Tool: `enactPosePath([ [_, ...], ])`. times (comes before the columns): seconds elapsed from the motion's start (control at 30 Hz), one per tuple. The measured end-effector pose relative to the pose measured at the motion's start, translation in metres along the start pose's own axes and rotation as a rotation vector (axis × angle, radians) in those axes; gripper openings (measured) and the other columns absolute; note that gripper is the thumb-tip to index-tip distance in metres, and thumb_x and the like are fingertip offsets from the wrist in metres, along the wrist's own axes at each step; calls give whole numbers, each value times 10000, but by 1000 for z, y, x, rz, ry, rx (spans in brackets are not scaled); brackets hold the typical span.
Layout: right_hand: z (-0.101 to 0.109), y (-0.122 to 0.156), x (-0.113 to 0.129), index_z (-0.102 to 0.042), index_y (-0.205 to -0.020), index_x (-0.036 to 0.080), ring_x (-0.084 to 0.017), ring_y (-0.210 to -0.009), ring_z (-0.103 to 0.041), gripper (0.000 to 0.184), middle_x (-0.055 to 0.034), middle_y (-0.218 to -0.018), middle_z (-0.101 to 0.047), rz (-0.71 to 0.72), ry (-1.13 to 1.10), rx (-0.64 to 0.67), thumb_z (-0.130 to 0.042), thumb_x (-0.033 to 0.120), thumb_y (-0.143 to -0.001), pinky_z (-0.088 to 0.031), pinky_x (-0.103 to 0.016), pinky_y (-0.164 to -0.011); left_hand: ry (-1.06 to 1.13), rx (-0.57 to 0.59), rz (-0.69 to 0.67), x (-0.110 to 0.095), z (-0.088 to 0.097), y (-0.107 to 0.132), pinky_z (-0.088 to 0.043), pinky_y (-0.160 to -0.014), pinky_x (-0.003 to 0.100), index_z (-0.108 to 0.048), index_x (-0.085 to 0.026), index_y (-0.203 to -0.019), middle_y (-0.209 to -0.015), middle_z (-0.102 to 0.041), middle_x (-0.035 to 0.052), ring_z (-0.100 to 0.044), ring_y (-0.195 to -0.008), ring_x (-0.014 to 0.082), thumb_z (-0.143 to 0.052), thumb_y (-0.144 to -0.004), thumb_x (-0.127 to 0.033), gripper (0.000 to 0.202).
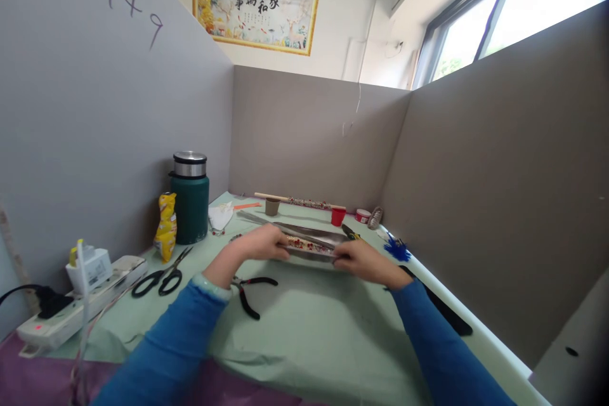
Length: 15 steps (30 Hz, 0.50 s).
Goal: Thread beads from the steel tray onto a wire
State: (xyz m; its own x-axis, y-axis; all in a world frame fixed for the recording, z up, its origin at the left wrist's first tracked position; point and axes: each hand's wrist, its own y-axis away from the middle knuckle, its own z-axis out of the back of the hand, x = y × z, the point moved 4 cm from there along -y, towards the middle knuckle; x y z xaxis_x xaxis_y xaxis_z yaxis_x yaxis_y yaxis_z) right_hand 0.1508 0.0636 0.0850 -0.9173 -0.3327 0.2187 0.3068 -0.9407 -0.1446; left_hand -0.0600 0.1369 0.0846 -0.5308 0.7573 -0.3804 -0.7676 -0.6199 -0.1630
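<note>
A shallow silvery metal tray is held between my two hands near the middle of the table. Red and clear beads lie along its near side; whether they are strung or loose is hard to tell. My left hand is closed on the tray's left end, thumb toward me. At the right end, my right hand pinches the tray with its fingers bent. Black-handled pliers lie spread beside my left wrist. Yellow-and-black-handled pliers are just beyond my right hand.
Behind the tray stand a brown cup, a red cup and a beaded stick. To the left are scissors, a green flask, a yellow packet and a power strip. Blue strands lie right. Grey partitions surround the table.
</note>
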Motion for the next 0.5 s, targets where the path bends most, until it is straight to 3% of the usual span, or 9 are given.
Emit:
enactPosePath([
  [0.1,15,-8,-1,-623,-730,172,-123,-603,-466,159,-3,-657,-560,-39,-19,-8,-524,296,-742,-295,-222,-535,25,-42,43,3,15,-6,-226,-476,240,-567,-176,-578,-524,-430,-31,-343,-493,93,-564,-668,-393,235],
  [0.33,-12,4,1,-599,-667,176,-104,-574,-434,140,19,-627,-547,27,-41,75,-539,285,-730,-278,-214,-522,-27,58,-24,6,-8,4,-211,-483,246,-529,-171,-519,-485,-388,-37,-304,-487,87,-580,-640,-363,233],
  [0.5,-4,4,-1,-624,-724,173,-117,-616,-462,145,-1,-687,-581,-34,2,-23,-532,283,-746,-294,-220,-551,-28,-2,20,5,-1,2,-208,-473,246,-548,-173,-557,-499,-398,-36,-303,-484,87,-547,-660,-358,211],
])
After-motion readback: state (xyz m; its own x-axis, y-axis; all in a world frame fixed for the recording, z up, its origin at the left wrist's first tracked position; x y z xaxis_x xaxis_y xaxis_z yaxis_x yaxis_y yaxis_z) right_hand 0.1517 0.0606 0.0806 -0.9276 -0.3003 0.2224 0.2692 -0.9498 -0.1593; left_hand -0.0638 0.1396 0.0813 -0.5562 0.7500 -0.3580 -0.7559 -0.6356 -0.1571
